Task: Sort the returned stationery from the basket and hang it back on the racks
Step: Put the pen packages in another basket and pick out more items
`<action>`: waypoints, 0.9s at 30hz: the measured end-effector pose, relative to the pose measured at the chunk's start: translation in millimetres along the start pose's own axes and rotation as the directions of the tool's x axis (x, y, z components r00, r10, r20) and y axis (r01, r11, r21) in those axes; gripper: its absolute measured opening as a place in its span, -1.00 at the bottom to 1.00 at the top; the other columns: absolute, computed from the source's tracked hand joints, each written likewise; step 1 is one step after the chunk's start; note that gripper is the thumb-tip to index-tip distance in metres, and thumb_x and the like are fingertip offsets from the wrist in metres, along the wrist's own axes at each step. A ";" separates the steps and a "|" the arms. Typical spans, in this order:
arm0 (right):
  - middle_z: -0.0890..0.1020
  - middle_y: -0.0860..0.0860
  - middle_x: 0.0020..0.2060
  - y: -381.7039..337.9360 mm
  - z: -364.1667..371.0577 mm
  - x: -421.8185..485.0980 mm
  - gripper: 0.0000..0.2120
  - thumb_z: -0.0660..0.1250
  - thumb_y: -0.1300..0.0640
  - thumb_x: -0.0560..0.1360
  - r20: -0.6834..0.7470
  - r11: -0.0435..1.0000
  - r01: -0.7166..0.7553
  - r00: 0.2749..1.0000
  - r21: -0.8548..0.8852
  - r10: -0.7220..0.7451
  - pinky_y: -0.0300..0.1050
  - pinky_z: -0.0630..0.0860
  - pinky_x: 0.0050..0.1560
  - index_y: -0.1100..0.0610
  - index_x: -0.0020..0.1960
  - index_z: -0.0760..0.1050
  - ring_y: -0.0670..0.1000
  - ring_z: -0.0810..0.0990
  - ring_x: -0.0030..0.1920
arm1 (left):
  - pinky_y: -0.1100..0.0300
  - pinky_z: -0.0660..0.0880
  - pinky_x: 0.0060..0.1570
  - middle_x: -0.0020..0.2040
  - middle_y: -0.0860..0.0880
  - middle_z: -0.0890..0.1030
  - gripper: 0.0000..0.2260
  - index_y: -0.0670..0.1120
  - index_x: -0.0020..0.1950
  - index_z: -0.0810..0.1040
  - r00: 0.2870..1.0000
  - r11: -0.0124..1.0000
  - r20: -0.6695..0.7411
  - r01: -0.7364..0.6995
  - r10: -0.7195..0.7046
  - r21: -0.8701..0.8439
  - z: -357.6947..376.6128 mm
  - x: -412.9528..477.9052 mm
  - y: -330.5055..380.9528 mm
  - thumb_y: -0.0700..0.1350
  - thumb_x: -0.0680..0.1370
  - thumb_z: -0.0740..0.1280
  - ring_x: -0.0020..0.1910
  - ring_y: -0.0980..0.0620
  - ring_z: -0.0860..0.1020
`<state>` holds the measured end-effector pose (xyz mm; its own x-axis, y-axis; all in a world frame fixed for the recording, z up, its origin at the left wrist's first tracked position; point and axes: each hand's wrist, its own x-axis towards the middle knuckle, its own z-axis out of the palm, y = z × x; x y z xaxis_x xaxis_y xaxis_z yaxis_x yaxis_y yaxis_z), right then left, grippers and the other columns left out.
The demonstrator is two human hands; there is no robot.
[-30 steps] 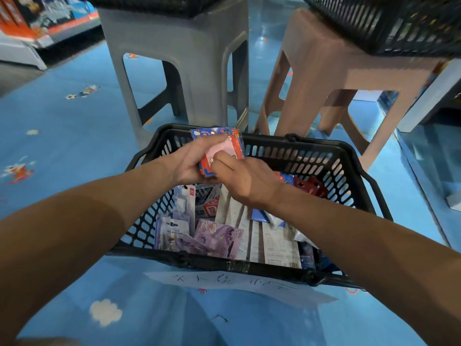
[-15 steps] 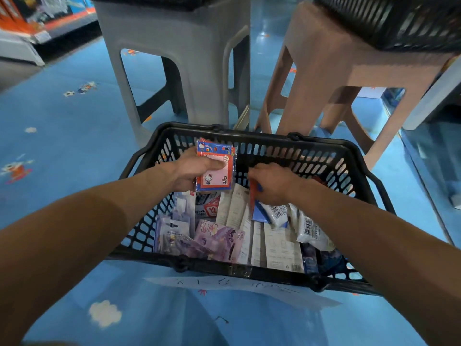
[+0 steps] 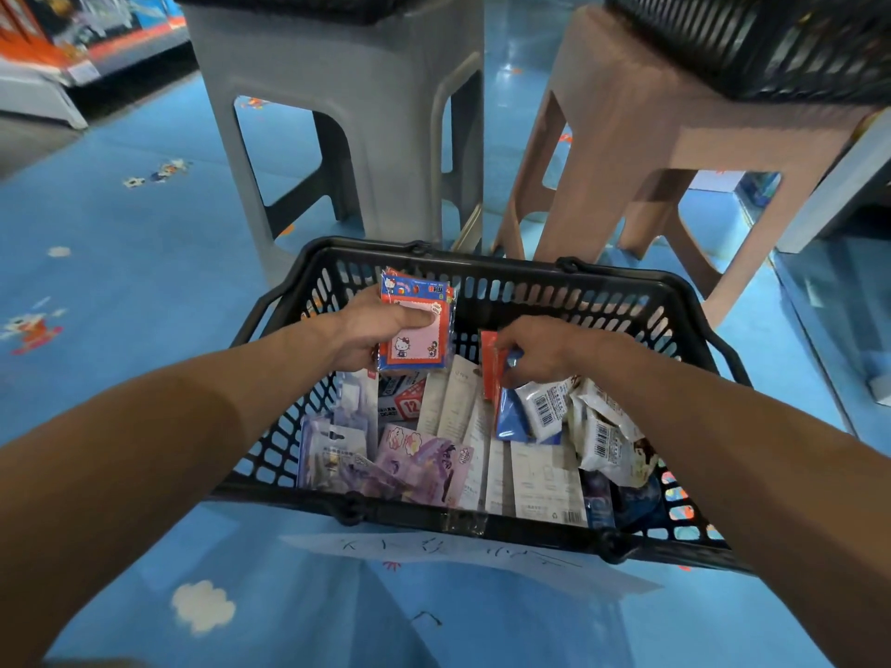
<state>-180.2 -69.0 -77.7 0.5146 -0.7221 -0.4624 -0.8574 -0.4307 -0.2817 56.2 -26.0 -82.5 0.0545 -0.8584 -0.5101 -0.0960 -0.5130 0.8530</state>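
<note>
A black plastic basket (image 3: pixel 569 277) stands on the blue floor in front of me, filled with several packs of stationery. My left hand (image 3: pixel 371 330) grips a small stack of red-and-blue cartoon sticky-note packs (image 3: pixel 415 344) above the basket's far left part. My right hand (image 3: pixel 540 351) reaches into the basket and pinches a red-and-blue pack (image 3: pixel 496 378) standing on edge among the goods. White barcode packets (image 3: pixel 547 407) lie just right of it. A purple card pack (image 3: pixel 424 462) and long white packs (image 3: pixel 545 479) lie flat near the front wall.
A grey plastic stool (image 3: pixel 337 89) and a pinkish-brown stool (image 3: pixel 641 113) stand right behind the basket, each carrying a black basket (image 3: pixel 771 45). A white handwritten paper (image 3: pixel 463 554) lies on the floor against the front wall. Shop shelving (image 3: pixel 58 50) sits far left.
My left hand came down with the sticky-note packs. My right hand left that stack, dropped into the basket and took hold of the red-and-blue pack.
</note>
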 end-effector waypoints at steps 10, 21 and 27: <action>0.43 -0.04 -0.24 -29.0 -38.2 -23.6 -0.78 0.33 0.06 0.61 -0.786 0.981 0.195 0.608 0.014 -0.110 -0.14 0.36 -0.24 0.05 -0.16 0.37 -0.04 0.38 -0.26 | -0.09 0.65 0.01 0.06 -0.14 0.74 -0.74 -0.08 0.27 0.57 0.998 0.998 -0.035 0.051 -0.050 0.028 -11.0 -10.8 6.5 -0.15 0.59 0.44 0.05 -0.13 0.71; 0.56 0.15 -0.09 -80.1 10.4 -10.7 -0.83 0.40 0.23 0.45 -0.575 0.674 0.344 0.353 -0.654 -0.738 0.14 0.55 -0.24 0.21 0.01 0.49 0.19 0.51 -0.12 | 0.01 0.56 -0.05 -0.22 -0.11 0.65 -0.63 -0.11 -0.04 0.64 0.991 0.919 0.132 0.085 -0.036 -0.386 -0.9 -32.4 23.7 0.07 0.57 0.13 -0.24 -0.09 0.61; 0.57 0.13 -0.02 -71.9 15.8 -8.4 -0.67 0.41 -0.07 0.56 -0.488 0.589 0.419 0.330 -0.691 -0.808 0.06 0.50 -0.03 0.21 0.05 0.53 0.14 0.50 -0.01 | 0.08 0.65 -0.18 -0.17 -0.10 0.67 -0.69 -0.15 0.11 0.63 0.961 0.946 0.277 0.069 0.022 -0.317 4.1 -32.1 20.6 0.07 0.56 0.38 -0.21 -0.04 0.66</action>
<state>-122.7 -23.4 -66.9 0.8608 -0.1545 0.4850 -0.2918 -0.9305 0.2214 48.4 -9.0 -49.0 -0.2246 -0.8354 -0.5016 0.2276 -0.5455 0.8066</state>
